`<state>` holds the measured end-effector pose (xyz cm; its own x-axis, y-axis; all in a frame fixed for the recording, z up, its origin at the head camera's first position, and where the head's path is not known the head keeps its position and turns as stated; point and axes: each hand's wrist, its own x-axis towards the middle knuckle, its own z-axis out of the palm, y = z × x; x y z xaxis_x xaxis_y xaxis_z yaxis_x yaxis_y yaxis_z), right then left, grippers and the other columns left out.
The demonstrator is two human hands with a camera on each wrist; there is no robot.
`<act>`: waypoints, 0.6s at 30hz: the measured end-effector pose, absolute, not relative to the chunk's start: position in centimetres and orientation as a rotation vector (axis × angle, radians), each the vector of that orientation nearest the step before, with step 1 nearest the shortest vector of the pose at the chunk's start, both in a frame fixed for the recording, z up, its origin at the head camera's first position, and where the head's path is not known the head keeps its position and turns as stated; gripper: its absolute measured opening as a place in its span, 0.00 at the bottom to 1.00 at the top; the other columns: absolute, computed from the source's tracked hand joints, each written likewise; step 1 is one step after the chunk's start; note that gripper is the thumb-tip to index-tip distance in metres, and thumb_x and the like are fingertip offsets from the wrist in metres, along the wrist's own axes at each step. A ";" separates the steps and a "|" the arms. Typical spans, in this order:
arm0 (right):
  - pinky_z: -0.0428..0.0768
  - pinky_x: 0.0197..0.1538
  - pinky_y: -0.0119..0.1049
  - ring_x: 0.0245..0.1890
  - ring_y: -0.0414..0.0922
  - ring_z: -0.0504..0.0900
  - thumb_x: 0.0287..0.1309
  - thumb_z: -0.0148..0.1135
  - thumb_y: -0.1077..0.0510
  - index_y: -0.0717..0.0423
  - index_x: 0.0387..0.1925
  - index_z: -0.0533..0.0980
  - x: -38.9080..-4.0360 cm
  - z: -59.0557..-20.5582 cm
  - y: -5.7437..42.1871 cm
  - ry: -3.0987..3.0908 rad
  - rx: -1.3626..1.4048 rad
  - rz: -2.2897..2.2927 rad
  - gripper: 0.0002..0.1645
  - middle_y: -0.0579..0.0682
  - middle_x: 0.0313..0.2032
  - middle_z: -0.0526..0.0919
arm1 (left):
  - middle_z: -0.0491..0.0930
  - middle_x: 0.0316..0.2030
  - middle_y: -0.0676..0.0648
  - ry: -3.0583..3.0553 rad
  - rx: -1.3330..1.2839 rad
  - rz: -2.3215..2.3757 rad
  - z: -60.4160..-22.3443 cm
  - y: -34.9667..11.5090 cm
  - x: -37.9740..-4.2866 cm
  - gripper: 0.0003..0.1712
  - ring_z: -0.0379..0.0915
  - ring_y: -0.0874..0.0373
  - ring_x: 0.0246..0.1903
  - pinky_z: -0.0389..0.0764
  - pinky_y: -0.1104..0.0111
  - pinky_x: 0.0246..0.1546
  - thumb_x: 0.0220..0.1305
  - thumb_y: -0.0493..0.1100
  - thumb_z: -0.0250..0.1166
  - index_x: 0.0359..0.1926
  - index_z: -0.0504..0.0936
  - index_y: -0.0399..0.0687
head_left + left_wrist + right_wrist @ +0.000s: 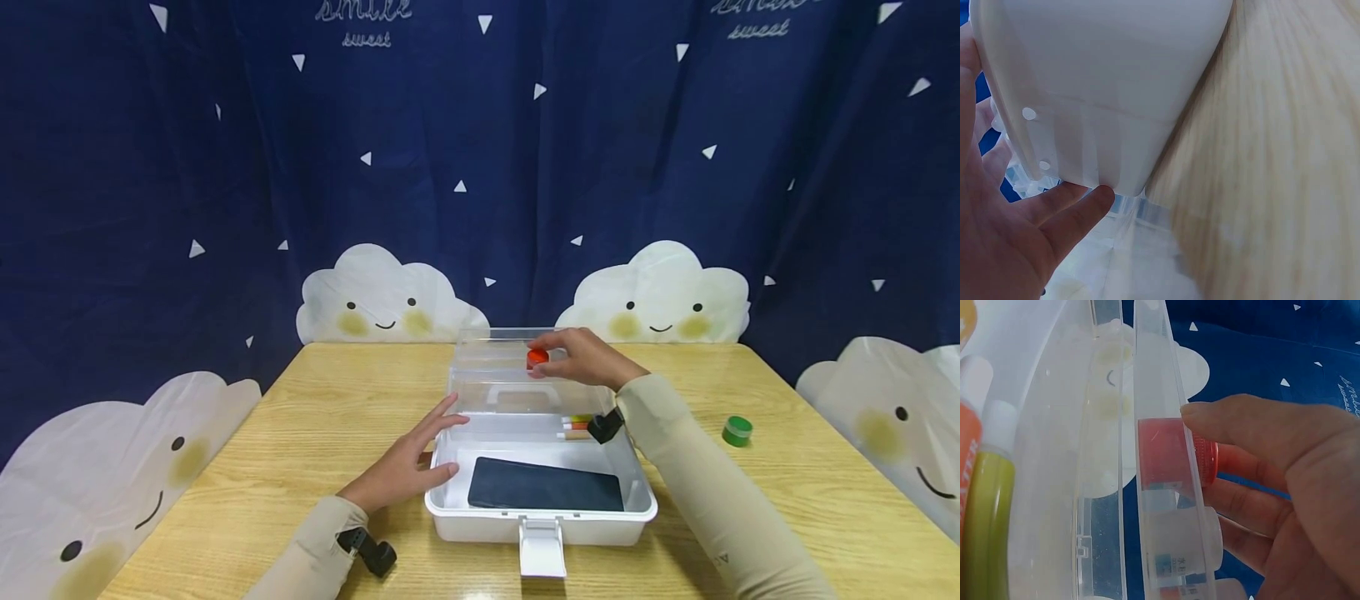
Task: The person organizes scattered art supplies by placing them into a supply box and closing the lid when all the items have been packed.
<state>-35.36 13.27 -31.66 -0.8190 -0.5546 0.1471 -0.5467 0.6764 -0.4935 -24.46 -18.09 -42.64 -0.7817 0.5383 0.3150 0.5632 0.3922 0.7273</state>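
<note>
My right hand (581, 358) pinches a small red-capped jar (537, 358) between thumb and fingers, over the raised clear part of a white plastic case (480, 527). Through the clear wall (1154, 362) in the right wrist view, the jar's red body shows behind it, with the cap at the rim. White-capped jars (1188, 540) sit beside it in the same row. At the case's left side is my left hand (397, 467), fingers spread; its fingertips touch the white side wall (1097, 75) in the left wrist view.
A dark flat panel (545, 485) lies in the case. Yellow, orange and tan tubes (576, 425) with white caps lie at its back right. The front latch (542, 550) hangs down. A green jar (738, 430) stands on the wooden table (352, 392) to the right.
</note>
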 end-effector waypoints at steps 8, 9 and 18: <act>0.73 0.61 0.51 0.58 0.50 0.74 0.56 0.69 0.50 0.49 0.58 0.77 -34.9 -31.4 13.8 2.881 -0.913 -0.837 0.28 0.49 0.58 0.78 | 0.38 0.76 0.56 -2.598 -1.035 -1.374 -42.9 -18.1 -24.5 0.36 0.43 0.49 0.73 0.73 0.54 0.58 0.64 0.45 0.65 0.70 0.61 0.67; 0.72 0.61 0.53 0.59 0.51 0.73 0.57 0.68 0.50 0.49 0.59 0.77 -34.8 -31.3 14.0 2.885 -0.914 -0.839 0.27 0.50 0.58 0.78 | 0.38 0.76 0.56 -2.600 -1.032 -1.370 -42.9 -18.1 -24.5 0.36 0.43 0.49 0.73 0.73 0.54 0.58 0.64 0.45 0.65 0.70 0.61 0.67; 0.68 0.62 0.60 0.64 0.54 0.68 0.59 0.66 0.48 0.48 0.60 0.76 -34.5 -30.8 16.5 2.952 -0.875 -0.891 0.28 0.51 0.61 0.75 | 0.39 0.76 0.58 -2.580 -1.042 -1.363 -42.8 -18.0 -24.5 0.36 0.45 0.50 0.72 0.73 0.57 0.59 0.64 0.45 0.65 0.70 0.62 0.68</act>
<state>-34.48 16.47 -30.78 -0.8492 -0.4845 0.2100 -0.5197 0.6968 -0.4943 -24.50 -18.00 -42.84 -0.7729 0.5407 0.3321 0.5791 0.3871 0.7175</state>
